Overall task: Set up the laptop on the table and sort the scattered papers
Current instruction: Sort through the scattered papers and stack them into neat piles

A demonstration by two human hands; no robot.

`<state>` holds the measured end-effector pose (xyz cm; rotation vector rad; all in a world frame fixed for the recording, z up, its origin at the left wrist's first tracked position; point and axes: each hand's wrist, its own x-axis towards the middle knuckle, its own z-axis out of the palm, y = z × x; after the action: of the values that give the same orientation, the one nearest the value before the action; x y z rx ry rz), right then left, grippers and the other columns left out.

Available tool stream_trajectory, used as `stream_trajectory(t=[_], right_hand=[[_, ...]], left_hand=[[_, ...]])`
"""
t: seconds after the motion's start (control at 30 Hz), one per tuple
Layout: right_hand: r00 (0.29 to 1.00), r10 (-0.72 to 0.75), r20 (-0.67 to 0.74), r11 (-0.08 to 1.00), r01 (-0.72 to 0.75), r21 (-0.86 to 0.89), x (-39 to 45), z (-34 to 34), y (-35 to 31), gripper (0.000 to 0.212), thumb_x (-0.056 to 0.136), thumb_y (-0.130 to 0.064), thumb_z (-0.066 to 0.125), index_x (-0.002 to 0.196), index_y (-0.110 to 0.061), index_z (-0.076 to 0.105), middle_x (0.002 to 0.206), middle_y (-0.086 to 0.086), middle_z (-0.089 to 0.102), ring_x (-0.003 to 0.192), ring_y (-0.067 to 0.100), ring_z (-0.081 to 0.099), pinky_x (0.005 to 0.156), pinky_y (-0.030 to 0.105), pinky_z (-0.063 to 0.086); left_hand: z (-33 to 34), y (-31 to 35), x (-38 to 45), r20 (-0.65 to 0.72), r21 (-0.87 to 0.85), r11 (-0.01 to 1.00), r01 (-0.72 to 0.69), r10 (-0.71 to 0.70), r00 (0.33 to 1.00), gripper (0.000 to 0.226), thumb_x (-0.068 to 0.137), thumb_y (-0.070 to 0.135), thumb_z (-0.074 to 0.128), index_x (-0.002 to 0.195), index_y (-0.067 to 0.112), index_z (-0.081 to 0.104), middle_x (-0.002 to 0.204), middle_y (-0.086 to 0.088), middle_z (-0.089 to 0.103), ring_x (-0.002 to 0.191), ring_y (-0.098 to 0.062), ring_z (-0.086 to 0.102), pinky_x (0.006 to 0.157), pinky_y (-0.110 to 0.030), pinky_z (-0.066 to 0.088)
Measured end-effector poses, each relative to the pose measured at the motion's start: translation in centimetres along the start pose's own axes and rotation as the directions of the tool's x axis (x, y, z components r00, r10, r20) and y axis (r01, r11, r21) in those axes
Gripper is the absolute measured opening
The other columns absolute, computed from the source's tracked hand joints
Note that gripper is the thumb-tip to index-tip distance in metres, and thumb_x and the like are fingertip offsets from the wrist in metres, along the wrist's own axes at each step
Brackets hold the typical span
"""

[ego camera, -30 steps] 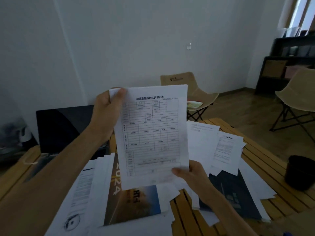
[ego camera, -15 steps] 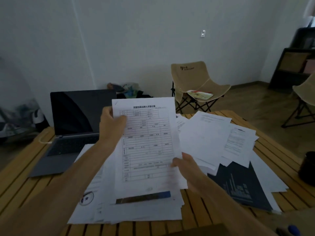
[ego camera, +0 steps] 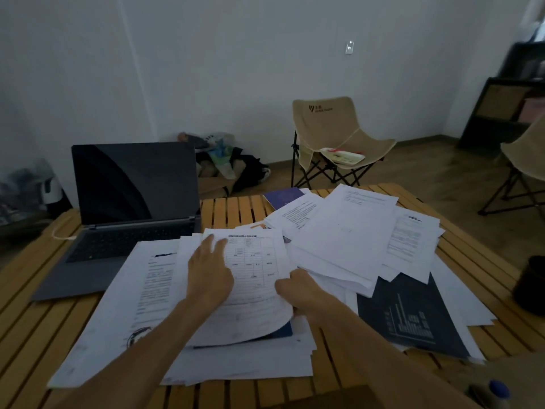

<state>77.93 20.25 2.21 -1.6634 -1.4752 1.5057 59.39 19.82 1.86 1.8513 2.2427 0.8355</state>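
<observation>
Left hand (ego camera: pixel 210 270) was flat and spread, fingers straight, pressing down on the form sheet (ego camera: pixel 256 278) on top of the near pile. Right hand (ego camera: pixel 298 292) had its fingers curled around the form's right edge, pinching it where the paper bowed up a bit.

Honestly, the risk I saw: that sheet wasn't lying flat, so if the right hand let go or tugged while the left was pinning it, it could've creased or slid crooked. The pile under it looked loose and fanned out too, so a shove might've pushed sheets off the near edge of the slatted wooden table (ego camera: pixel 236 208).

Further out, another heap of scattered papers (ego camera: pixel 348 231) sat to the right, with a dark chart booklet (ego camera: pixel 410 314) half under it. The laptop (ego camera: pixel 132 202) was already open at back left, screen dark, and the near pile's corner overlapped its front edge.
</observation>
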Motion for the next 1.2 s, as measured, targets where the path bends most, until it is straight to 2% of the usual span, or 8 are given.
stream_trajectory(t=[0.13,0.27,0.43,0.63,0.77,0.87,1.07,1.2], right_hand=[[0.966,-0.124,-0.226,0.926,0.031,-0.375,0.3,-4.8,-0.1,0.019,0.092,-0.019,0.053,0.078,-0.006,0.057,0.075,0.006,0.064,0.058,0.014,0.058,0.049,0.021,0.048],[0.823,-0.116,-0.557,0.853,-0.204,-0.480,2.6,-12.5,1.7,0.033,0.094,-0.037,0.052,0.111,-0.009,0.050,0.113,0.010,0.057,0.097,0.025,0.058,0.080,0.035,0.050],[0.808,-0.035,-0.588,0.761,-0.360,-0.540,5.9,-16.5,2.9,0.089,0.077,-0.071,0.063,0.133,-0.004,0.044,0.133,0.014,0.048,0.124,0.032,0.043,0.093,0.042,0.043],[0.818,0.052,-0.573,0.808,-0.371,-0.457,6.3,-17.3,2.5,0.079,0.067,-0.065,0.075,0.117,-0.009,0.055,0.119,0.012,0.057,0.111,0.032,0.055,0.089,0.043,0.052],[0.789,0.148,-0.597,0.960,-0.259,-0.104,5.1,-18.2,3.0,0.025,0.086,-0.020,0.072,0.081,-0.008,0.051,0.099,0.014,0.061,0.072,0.022,0.055,0.057,0.029,0.051],[0.746,0.182,-0.641,0.977,-0.213,0.030,4.1,-19.3,4.0,0.003,0.087,-0.003,0.056,0.085,-0.001,0.057,0.092,0.021,0.065,0.063,0.023,0.055,0.050,0.026,0.045],[0.763,0.192,-0.617,0.981,-0.144,0.126,3.0,-18.5,3.7,0.011,0.086,-0.003,0.057,0.095,0.002,0.062,0.091,0.025,0.068,0.070,0.033,0.067,0.062,0.049,0.062],[0.770,0.140,-0.622,0.990,-0.111,0.086,3.0,-17.3,4.6,0.024,0.085,-0.004,0.061,0.107,0.002,0.057,0.108,0.021,0.064,0.086,0.033,0.065,0.070,0.046,0.062]], left_hand=[[1.4,1.2,0.1,0.156,0.240,0.939,-0.247,0.214,0.964,0.046,0.093,0.014,0.048,0.138,0.025,0.051,0.153,0.000,0.038,0.138,-0.021,0.032,0.117,-0.038,0.023],[2.3,-0.3,-0.2,0.198,0.388,0.867,-0.311,0.251,0.947,0.045,0.090,0.009,0.046,0.132,0.024,0.049,0.133,0.004,0.051,0.124,-0.019,0.044,0.105,-0.034,0.032],[3.9,-1.9,-0.2,0.121,0.375,0.869,-0.322,0.298,0.947,0.042,0.073,0.002,0.067,0.111,0.018,0.065,0.111,-0.001,0.064,0.101,-0.024,0.060,0.087,-0.040,0.049],[3.9,-1.7,-0.2,0.108,0.410,0.847,-0.339,0.324,0.940,0.047,0.060,-0.001,0.077,0.103,0.014,0.068,0.101,-0.004,0.067,0.092,-0.027,0.064,0.079,-0.043,0.054],[3.7,-1.7,-0.6,0.108,0.429,0.844,-0.321,0.305,0.946,0.054,0.048,-0.002,0.082,0.098,0.012,0.070,0.094,-0.005,0.068,0.084,-0.027,0.066,0.071,-0.042,0.055],[3.6,-1.4,-0.9,0.098,0.417,0.854,-0.311,0.298,0.950,0.049,0.048,-0.004,0.081,0.095,0.011,0.072,0.089,-0.005,0.068,0.080,-0.027,0.067,0.070,-0.043,0.056],[4.6,4.9,-1.2,0.172,0.164,0.919,-0.360,0.332,0.927,0.039,0.092,0.014,0.049,0.130,0.020,0.057,0.132,0.004,0.055,0.123,-0.016,0.048,0.109,-0.033,0.034],[7.8,12.5,1.0,0.244,-0.028,0.864,-0.503,0.494,0.835,0.050,0.093,0.026,0.055,0.142,0.022,0.044,0.146,0.002,0.043,0.134,-0.016,0.037,0.113,-0.028,0.023]])
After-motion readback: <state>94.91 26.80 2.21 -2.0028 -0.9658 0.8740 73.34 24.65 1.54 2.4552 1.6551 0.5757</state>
